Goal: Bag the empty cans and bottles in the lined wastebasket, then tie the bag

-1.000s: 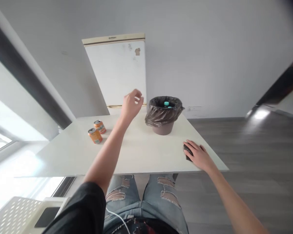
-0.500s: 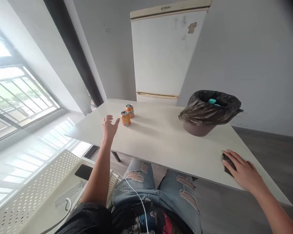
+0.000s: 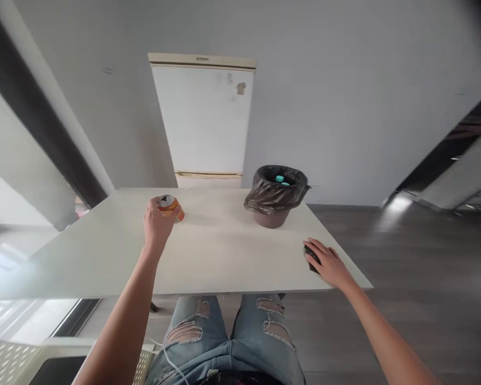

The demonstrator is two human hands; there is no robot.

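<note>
Two cans are at the left of one table [image 3: 224,256]: the left hand [image 3: 156,222] curls its fingers around one can [image 3: 167,202]; the second can [image 3: 180,215] sits partly hidden behind. The right hand [image 3: 328,266] lies over one black object [image 3: 312,252]; whether it squeezes, I cannot tell. Two teal caps [image 3: 279,178] show inside one bin [image 3: 270,220].

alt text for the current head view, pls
A person's left hand grips an orange can at a white table, while the right hand rests on a small dark object. A bin lined with a black bag stands on the table between the hands, teal caps showing inside; a white refrigerator is behind.
</note>
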